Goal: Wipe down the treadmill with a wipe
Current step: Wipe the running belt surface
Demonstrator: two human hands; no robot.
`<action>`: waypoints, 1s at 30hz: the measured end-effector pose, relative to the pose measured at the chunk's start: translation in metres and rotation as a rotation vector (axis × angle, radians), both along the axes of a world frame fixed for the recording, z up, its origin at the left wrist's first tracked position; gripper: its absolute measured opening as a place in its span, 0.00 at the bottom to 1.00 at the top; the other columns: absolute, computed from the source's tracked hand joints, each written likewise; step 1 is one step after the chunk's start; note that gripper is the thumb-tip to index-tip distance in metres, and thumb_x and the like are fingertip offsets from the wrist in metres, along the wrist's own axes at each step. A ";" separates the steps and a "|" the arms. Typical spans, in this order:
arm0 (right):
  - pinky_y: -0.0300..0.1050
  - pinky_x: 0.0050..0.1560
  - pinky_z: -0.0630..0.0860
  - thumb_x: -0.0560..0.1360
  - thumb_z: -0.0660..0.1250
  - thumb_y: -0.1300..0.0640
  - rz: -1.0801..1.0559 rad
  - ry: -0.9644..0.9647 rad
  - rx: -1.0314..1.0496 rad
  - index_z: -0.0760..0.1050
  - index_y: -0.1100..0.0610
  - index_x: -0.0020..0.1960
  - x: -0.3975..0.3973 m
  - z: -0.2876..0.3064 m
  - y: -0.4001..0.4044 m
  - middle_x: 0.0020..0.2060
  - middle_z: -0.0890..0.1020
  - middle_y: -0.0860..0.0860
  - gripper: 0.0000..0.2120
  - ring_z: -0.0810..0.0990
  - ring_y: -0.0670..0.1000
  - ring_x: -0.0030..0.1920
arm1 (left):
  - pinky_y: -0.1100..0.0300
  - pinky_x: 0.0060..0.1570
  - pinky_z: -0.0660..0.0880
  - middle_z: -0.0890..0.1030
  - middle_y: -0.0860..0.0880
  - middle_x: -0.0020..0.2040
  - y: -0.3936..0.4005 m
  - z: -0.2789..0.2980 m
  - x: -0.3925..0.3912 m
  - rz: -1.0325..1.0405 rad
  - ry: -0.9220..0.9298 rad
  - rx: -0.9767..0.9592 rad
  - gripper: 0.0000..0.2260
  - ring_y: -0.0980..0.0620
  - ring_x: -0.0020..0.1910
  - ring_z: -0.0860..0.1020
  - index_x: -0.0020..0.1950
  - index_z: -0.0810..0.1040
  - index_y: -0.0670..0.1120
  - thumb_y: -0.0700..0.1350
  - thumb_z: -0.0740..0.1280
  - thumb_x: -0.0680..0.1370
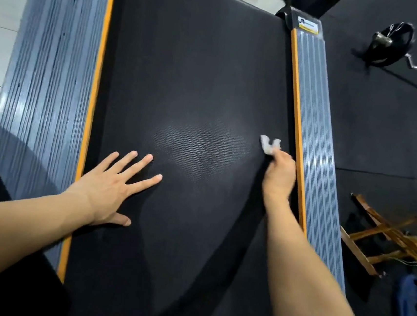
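Note:
The treadmill's black textured belt [192,79] fills the middle of the view, with grey ribbed side rails edged in orange on the left [49,79] and right [313,147]. My left hand [113,187] rests flat on the belt near the left rail, fingers spread. My right hand [279,175] grips a small crumpled white wipe [268,144] against the belt close to the right rail. The wipe sticks out past my fingers.
Black rubber gym floor lies right of the treadmill. A curl bar with a black weight plate [391,43] lies at the far right top. A wooden folding frame [386,233] and a blue weight plate [414,307] sit at the lower right. Pale tiled floor shows at the left.

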State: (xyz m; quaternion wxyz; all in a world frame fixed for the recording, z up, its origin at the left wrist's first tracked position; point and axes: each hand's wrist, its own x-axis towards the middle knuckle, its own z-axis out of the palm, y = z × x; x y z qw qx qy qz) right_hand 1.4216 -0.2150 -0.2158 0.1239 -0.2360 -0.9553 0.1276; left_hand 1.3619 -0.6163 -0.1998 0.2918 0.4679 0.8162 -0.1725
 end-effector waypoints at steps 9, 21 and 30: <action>0.50 0.54 0.74 0.78 0.61 0.62 0.135 0.124 -0.182 0.82 0.58 0.61 -0.041 -0.015 -0.141 0.49 0.83 0.55 0.16 0.79 0.57 0.49 | 0.40 0.79 0.37 0.19 0.44 0.75 0.002 0.005 -0.001 0.019 -0.028 -0.012 0.50 0.38 0.78 0.27 0.73 0.17 0.59 0.75 0.56 0.76; 0.40 0.53 0.70 0.81 0.59 0.62 -0.548 -0.062 -0.189 0.81 0.57 0.62 -0.028 0.020 -0.026 0.54 0.81 0.55 0.15 0.80 0.57 0.57 | 0.39 0.79 0.37 0.19 0.44 0.75 0.001 0.007 0.000 0.054 -0.056 0.002 0.50 0.38 0.78 0.28 0.73 0.18 0.59 0.74 0.58 0.76; 0.48 0.55 0.77 0.76 0.58 0.62 0.500 0.070 -0.199 0.80 0.55 0.66 -0.050 0.007 -0.230 0.52 0.83 0.51 0.21 0.78 0.54 0.52 | 0.42 0.80 0.44 0.34 0.46 0.83 -0.008 0.033 -0.029 -0.096 -0.067 -0.075 0.40 0.40 0.83 0.40 0.82 0.35 0.58 0.60 0.61 0.83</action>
